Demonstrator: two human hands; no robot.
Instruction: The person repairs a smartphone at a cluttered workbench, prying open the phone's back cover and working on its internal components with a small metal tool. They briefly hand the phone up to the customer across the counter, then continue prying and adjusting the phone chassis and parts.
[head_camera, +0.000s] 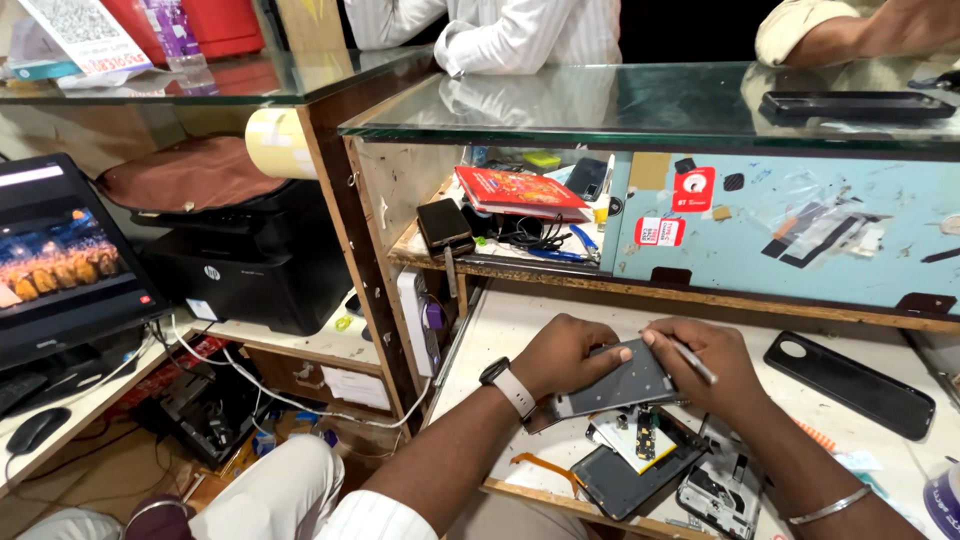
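head view: phone teardown mid-way on the counter (520, 330)

left hand (560, 355) is curled around the left end of a grey phone panel (625, 385), fingers (600, 352) closed over its top edge, holding it just above the counter. right hand (712, 365) pinches a thin metal tool (692, 360), tip right at the panel's upper right corner. looks like the phone's already opened up: a dark phone body (625, 480) with a small circuit board (645, 432) showing lies right under the panel, and another stripped frame (722, 490) sits beside it. so disassembly seems well along, nothing's back together yet. a black back cover (850, 385) lies off to the right, well apart.
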